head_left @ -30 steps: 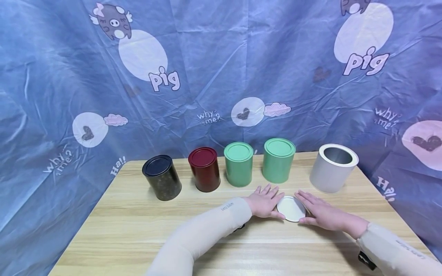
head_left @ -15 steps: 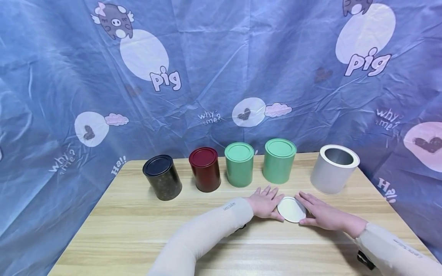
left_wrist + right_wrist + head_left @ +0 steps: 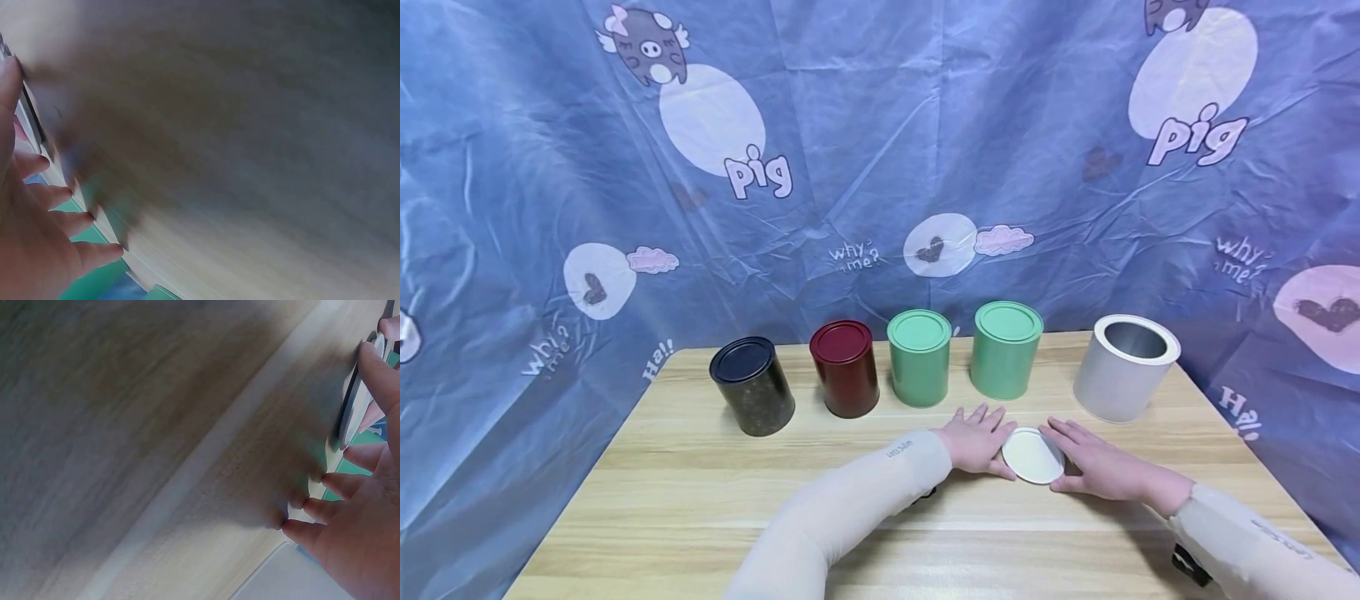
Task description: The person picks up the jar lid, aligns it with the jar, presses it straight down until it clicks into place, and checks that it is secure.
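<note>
A round white can lid (image 3: 1033, 456) lies flat on the wooden table between my two hands. My left hand (image 3: 973, 443) is at its left edge, fingers spread and straight, thumb and index finger right at the rim. On the opposite side my right hand (image 3: 1093, 461) has its thumb and fingers extended along the lid's right edge. In the left wrist view the fingertips (image 3: 94, 250) of the left hand meet the tabletop. The right wrist view shows the lid (image 3: 357, 406) edge-on beside the right thumb. Behind the right hand stands a white can (image 3: 1120, 379) with an uncovered opening.
Along the back of the table (image 3: 700, 517) stand a black can (image 3: 760, 400), a dark red can (image 3: 848, 383), a green can (image 3: 920, 371) and another green can (image 3: 1003, 362), all with lids on. A blue printed cloth (image 3: 850, 125) hangs behind them.
</note>
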A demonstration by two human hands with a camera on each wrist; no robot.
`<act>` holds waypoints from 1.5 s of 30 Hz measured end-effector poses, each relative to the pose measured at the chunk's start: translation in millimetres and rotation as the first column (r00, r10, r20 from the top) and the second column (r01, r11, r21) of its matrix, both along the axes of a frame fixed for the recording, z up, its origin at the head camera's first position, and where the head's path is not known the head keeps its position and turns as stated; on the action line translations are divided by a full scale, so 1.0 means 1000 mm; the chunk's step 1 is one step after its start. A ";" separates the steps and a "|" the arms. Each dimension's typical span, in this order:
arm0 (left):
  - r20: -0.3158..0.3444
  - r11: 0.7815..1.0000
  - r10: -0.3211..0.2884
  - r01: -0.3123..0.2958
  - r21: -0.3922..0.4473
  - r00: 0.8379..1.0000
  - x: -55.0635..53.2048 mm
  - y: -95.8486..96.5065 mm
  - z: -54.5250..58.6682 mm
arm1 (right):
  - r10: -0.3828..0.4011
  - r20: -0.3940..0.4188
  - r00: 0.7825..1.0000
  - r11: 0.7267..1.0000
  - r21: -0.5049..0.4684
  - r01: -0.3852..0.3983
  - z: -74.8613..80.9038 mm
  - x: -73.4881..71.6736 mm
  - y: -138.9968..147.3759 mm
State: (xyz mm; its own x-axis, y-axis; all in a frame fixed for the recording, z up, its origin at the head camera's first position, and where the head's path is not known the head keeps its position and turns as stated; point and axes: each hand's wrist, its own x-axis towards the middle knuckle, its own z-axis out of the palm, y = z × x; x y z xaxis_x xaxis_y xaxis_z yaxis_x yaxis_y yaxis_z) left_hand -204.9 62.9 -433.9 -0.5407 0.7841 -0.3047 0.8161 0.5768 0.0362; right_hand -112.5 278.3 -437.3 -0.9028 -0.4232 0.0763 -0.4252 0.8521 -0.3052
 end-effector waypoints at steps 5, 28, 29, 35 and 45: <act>-0.004 1.000 -0.002 0.002 0.016 1.000 -0.001 0.001 0.000 | -0.013 0.001 1.000 1.000 0.003 0.013 -0.001 -0.001 0.000; 0.004 0.999 0.020 -0.020 0.050 1.000 -0.003 0.006 0.000 | -0.026 0.003 1.000 1.000 -0.012 0.026 -0.002 -0.001 -0.002; 0.003 0.999 0.019 -0.019 0.050 1.000 -0.003 0.006 0.000 | -0.026 0.003 1.000 1.000 -0.013 0.026 -0.002 -0.001 -0.002; -0.003 0.998 0.017 -0.017 0.058 1.000 -0.004 0.006 -0.001 | -0.024 0.000 1.000 1.000 -0.020 0.024 -0.003 -0.001 -0.002; -0.014 0.998 0.017 -0.016 0.056 1.000 -0.005 0.007 0.000 | -0.017 -0.015 1.000 1.000 -0.026 0.016 -0.003 -0.003 -0.002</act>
State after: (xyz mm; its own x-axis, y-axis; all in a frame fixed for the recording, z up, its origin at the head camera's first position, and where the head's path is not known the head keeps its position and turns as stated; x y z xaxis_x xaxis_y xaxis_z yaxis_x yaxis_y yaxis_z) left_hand -209.8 70.2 -434.1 -0.5575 0.7907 -0.2529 0.8074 0.5873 0.0566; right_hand -115.2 276.2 -440.0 -0.9083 -0.4059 0.1011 -0.4160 0.8510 -0.3205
